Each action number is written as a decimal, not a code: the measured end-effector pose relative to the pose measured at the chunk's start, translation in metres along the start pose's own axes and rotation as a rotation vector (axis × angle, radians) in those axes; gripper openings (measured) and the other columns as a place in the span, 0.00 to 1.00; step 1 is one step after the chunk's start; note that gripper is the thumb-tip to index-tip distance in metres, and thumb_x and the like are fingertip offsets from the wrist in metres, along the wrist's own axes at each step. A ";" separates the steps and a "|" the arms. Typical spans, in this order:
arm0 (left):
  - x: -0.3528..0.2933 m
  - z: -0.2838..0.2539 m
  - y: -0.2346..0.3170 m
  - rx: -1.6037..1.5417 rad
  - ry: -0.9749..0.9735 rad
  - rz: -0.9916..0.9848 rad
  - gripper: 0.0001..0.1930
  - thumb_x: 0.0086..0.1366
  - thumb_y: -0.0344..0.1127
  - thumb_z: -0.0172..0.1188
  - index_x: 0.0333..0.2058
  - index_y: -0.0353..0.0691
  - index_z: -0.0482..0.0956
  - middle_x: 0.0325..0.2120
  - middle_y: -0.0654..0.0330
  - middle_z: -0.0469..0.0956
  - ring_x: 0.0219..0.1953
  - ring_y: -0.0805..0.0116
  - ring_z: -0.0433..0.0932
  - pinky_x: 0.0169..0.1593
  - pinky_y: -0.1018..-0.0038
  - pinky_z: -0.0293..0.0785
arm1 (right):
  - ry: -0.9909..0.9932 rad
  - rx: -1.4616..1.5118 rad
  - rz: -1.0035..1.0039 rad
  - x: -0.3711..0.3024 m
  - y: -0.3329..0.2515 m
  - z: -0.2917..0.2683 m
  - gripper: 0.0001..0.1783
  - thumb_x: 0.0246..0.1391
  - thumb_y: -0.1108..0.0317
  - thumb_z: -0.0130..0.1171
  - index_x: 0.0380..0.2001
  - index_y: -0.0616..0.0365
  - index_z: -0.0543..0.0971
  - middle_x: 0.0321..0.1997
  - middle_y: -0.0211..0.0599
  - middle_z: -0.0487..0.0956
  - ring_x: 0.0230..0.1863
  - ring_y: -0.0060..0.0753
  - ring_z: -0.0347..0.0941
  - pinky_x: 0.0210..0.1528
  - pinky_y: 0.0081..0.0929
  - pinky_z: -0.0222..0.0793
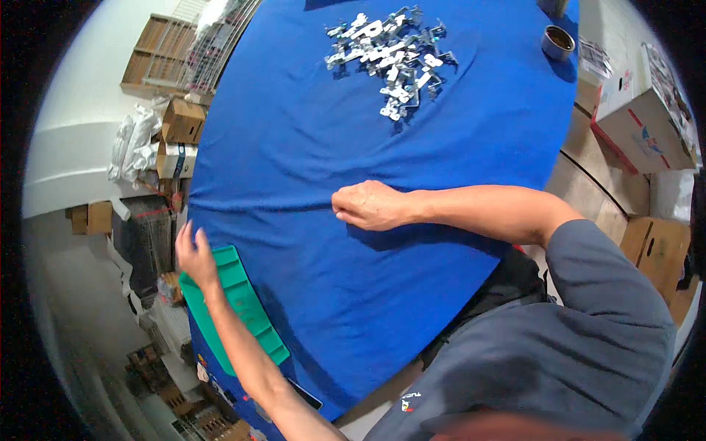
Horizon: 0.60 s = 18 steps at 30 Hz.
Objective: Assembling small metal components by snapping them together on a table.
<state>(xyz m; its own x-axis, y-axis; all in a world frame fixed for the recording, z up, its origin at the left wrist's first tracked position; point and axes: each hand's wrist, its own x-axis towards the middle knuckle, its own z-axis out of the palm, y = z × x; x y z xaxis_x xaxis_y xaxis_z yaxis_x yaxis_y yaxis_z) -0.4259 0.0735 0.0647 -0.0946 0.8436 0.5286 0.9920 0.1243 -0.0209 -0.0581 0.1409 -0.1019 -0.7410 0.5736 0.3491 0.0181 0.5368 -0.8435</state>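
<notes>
My left hand [195, 257] is over the outer edge of a green compartment tray [254, 317] at the left of the table, its fingers stretched and apart with nothing visible in them. My right hand [373, 205] rests closed in a fist over the blue cloth [294, 162] near the middle. Its curled fingers hide whatever they may hold. Far from both hands lies a pile of small white and dark metal-looking parts [390, 55]. The tray's visible compartments look mostly bare; my left forearm hides part of it.
A round metal cup [557, 42] with dark contents stands at the far right table edge. A dark flat phone-like object [304, 394] lies beside the tray's near end. Cardboard boxes [184, 121] line the left wall; a white carton [638, 117] stands beyond the right edge.
</notes>
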 end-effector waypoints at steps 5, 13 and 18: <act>0.047 0.057 0.218 -0.343 -0.253 0.344 0.13 0.61 0.36 0.64 0.43 0.37 0.82 0.40 0.51 0.81 0.45 0.54 0.79 0.50 0.63 0.75 | -0.007 0.007 -0.011 0.000 -0.003 -0.002 0.11 0.60 0.63 0.51 0.35 0.61 0.74 0.35 0.52 0.79 0.39 0.59 0.76 0.40 0.52 0.72; 0.043 0.127 0.372 -0.214 -0.437 0.574 0.20 0.58 0.37 0.65 0.51 0.50 0.78 0.47 0.55 0.76 0.50 0.54 0.75 0.50 0.60 0.76 | 0.161 0.158 -0.158 0.010 0.005 0.018 0.06 0.54 0.70 0.56 0.28 0.62 0.73 0.31 0.50 0.76 0.31 0.46 0.73 0.34 0.44 0.66; 0.063 0.154 0.339 -0.405 -0.279 0.575 0.16 0.55 0.29 0.62 0.44 0.51 0.82 0.41 0.58 0.78 0.46 0.57 0.77 0.46 0.62 0.77 | -0.120 -0.062 -0.024 0.007 -0.014 -0.004 0.09 0.53 0.70 0.51 0.35 0.62 0.76 0.34 0.56 0.81 0.34 0.62 0.78 0.35 0.53 0.73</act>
<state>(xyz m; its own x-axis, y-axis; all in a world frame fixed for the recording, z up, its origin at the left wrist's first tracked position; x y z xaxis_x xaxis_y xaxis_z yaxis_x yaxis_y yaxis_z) -0.1088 0.2489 -0.0398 0.4833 0.8249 0.2933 0.8392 -0.5319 0.1133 -0.0607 0.1404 -0.0862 -0.8166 0.4840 0.3146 0.0378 0.5887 -0.8075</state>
